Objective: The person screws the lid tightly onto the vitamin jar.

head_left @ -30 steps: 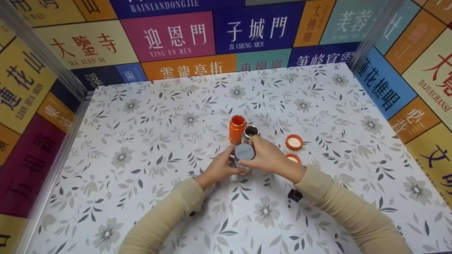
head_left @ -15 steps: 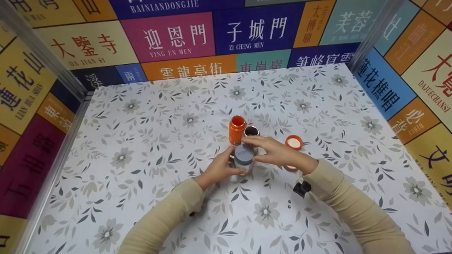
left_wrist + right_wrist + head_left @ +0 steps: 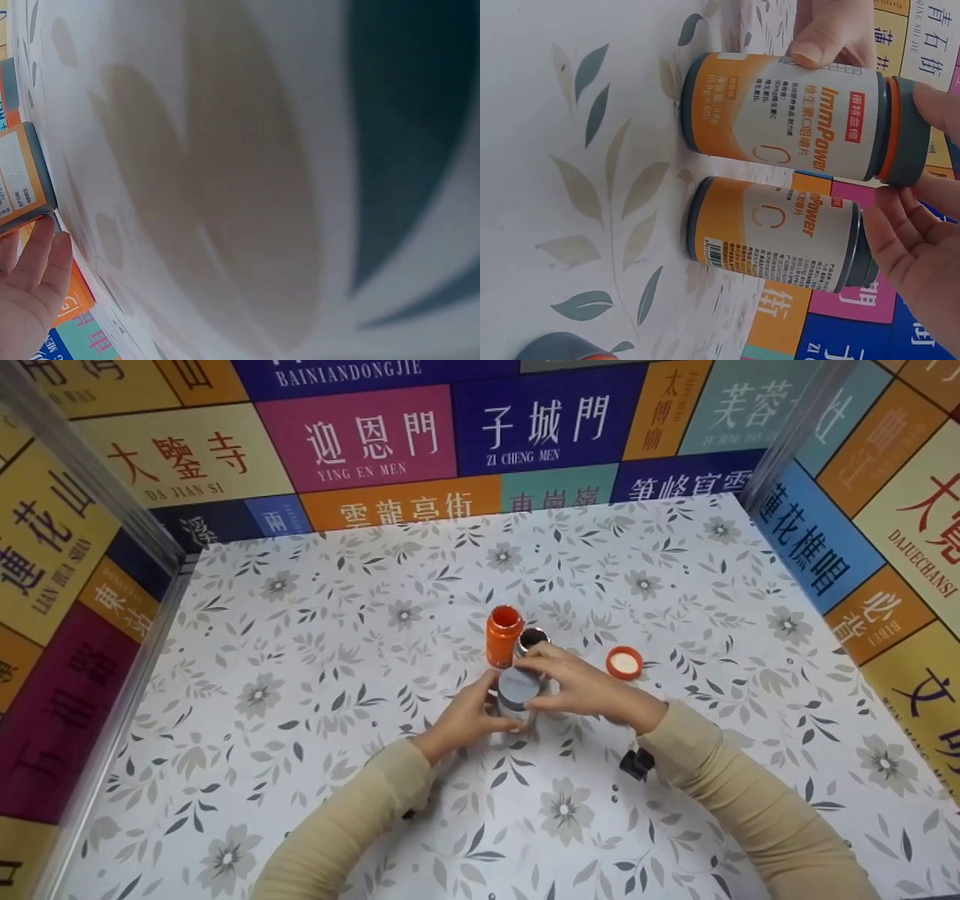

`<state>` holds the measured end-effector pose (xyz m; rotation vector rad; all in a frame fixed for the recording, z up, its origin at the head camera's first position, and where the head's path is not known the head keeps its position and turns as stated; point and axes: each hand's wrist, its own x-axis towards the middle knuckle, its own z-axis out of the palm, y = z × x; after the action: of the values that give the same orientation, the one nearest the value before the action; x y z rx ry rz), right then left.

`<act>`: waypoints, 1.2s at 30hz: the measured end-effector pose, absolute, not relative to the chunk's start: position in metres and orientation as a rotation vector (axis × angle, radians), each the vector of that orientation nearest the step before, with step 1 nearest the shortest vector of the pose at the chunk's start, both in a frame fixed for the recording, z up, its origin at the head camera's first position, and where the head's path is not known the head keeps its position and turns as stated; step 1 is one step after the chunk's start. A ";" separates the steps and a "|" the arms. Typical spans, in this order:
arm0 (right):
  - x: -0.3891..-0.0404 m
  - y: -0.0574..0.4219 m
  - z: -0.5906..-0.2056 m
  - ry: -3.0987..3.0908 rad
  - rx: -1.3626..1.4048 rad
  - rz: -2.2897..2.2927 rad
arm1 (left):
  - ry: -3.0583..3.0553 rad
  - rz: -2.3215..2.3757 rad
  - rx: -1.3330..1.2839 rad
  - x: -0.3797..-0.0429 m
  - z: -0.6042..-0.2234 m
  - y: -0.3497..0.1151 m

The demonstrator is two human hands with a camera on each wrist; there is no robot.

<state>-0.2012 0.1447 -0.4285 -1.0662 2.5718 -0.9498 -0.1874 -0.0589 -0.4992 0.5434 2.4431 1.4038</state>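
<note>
My left hand (image 3: 469,712) grips a supplement bottle (image 3: 795,112) with an orange and white label, standing upright on the table. The thumb and fingers of my right hand (image 3: 589,686) pinch its dark grey cap (image 3: 519,688), which has an orange band beneath it in the right wrist view. Close behind stands a second bottle (image 3: 780,232) with the same label; its dark mouth is uncovered, and my right fingers overlap its neck. An orange bottle (image 3: 504,639), also uncapped, stands beside it. In the left wrist view, my left hand (image 3: 34,285) shows at the edge by the bottles.
An orange-rimmed cap (image 3: 624,662) lies inside up to the right of the bottles. The edge of a grey and orange cap (image 3: 566,349) shows low in the right wrist view. Printed panels (image 3: 360,439) wall in the floral-covered table (image 3: 337,825).
My right hand loosened from the grey cap, drew back to the right, then came in again and pinches it. The nearer loose cap is now hidden behind my right hand. My left hand stays put.
</note>
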 end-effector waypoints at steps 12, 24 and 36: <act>-0.193 0.129 -0.441 2.813 -0.822 -0.973 | 2.431 1.445 0.566 -0.187 -0.501 -0.060; -0.181 0.122 -0.437 2.894 -0.632 -0.882 | 2.439 1.439 0.560 -0.188 -0.499 -0.059; -0.200 0.147 -0.421 2.435 -1.083 -1.095 | 2.421 1.426 0.529 -0.187 -0.497 -0.058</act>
<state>-0.1998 0.1471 -0.4209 -1.0828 2.4355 -1.0950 -0.1869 -0.0579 -0.4965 0.5288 2.4210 1.4258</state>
